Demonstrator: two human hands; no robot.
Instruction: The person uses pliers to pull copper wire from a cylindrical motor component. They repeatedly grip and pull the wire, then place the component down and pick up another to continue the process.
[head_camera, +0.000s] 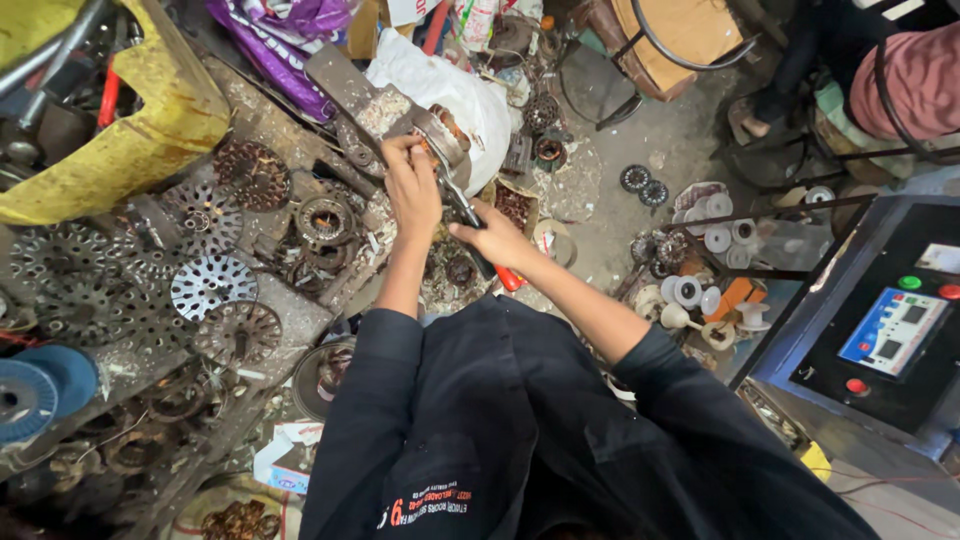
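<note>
The red-handled pliers (470, 215) slant up-left toward the motor stator (440, 130); right hand (497, 240) grips their handle, left hand (410, 180) clasps the stator, both forearms extended.

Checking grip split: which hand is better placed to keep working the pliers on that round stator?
Right hand: it grips the red-handled pliers. Left hand is occupied steadying the round stator.

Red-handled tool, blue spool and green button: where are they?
red-handled tool (509, 279), head view, on its red grip below the right hand.
blue spool (40, 385), head view, on its flange.
green button (909, 283), head view, on its cap.
</note>
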